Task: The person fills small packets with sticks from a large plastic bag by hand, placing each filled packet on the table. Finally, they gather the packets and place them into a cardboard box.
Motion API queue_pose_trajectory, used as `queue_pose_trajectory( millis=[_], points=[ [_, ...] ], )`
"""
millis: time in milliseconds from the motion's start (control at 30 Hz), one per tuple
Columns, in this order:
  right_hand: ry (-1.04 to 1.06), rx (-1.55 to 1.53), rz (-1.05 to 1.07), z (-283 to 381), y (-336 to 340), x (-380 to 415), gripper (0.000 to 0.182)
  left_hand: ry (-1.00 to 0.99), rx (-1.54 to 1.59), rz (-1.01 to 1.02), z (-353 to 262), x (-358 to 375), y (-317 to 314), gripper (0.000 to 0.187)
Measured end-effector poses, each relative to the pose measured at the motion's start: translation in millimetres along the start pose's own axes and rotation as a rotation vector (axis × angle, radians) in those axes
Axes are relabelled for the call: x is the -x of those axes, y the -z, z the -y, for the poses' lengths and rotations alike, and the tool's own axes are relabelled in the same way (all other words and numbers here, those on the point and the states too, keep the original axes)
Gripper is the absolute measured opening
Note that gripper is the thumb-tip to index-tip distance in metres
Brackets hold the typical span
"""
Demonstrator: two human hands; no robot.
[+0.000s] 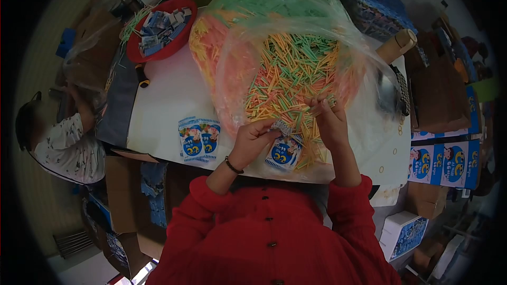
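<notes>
My left hand (252,143) pinches the upper edge of a small blue-and-white printed packet (283,154), which hangs over the front of the table. To its right, my right hand (331,122) is closed at the fingertips above a heap of thin coloured sticks (288,82). Whatever those fingertips hold is too small to make out. Orange, green, yellow and pink sticks fill a large clear plastic bag (232,74) whose mouth opens towards me. Left of my left hand, two overlapping printed packets (199,138) lie flat on the table.
A red basin (186,36) of small packets stands at the back left, with a black-and-yellow tool handle (141,75) beside it. A brown roll (398,45) lies at the right. Printed cartons (443,163) are stacked beyond the table (158,111). Another person (71,150) is at the far left.
</notes>
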State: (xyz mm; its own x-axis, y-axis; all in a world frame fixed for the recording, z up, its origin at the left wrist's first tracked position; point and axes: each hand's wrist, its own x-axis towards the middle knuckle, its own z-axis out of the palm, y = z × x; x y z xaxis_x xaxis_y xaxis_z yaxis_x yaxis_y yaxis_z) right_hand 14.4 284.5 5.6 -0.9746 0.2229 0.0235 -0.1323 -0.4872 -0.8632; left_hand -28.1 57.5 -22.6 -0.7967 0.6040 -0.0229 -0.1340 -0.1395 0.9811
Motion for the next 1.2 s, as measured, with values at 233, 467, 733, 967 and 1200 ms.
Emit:
queue_pose_trajectory(
  millis=[233,467,733,967,1200],
  points=[
    [0.128,0.014,0.249,30.2,-56.1,17.7,0.013,-0.045,-0.093,-0.030,-11.8,-3.5,-15.4,0.033],
    [0.184,0.430,0.338,13.5,-59.6,14.6,0.009,-0.108,-0.140,0.030,-22.6,-0.3,-13.6,0.034],
    [0.374,1.169,0.364,31.6,-63.4,18.0,0.033,-0.010,0.215,0.094,-4.7,-6.2,-13.9,0.034],
    [0.581,1.211,0.185,40.5,-41.7,11.3,0.025,-0.132,0.326,0.120,-19.9,-17.4,-19.4,0.039],
    [0.571,1.074,0.280,18.6,-51.1,22.4,0.016,-0.259,0.024,0.071,-35.5,-2.7,-10.1,0.041]
  ],
)
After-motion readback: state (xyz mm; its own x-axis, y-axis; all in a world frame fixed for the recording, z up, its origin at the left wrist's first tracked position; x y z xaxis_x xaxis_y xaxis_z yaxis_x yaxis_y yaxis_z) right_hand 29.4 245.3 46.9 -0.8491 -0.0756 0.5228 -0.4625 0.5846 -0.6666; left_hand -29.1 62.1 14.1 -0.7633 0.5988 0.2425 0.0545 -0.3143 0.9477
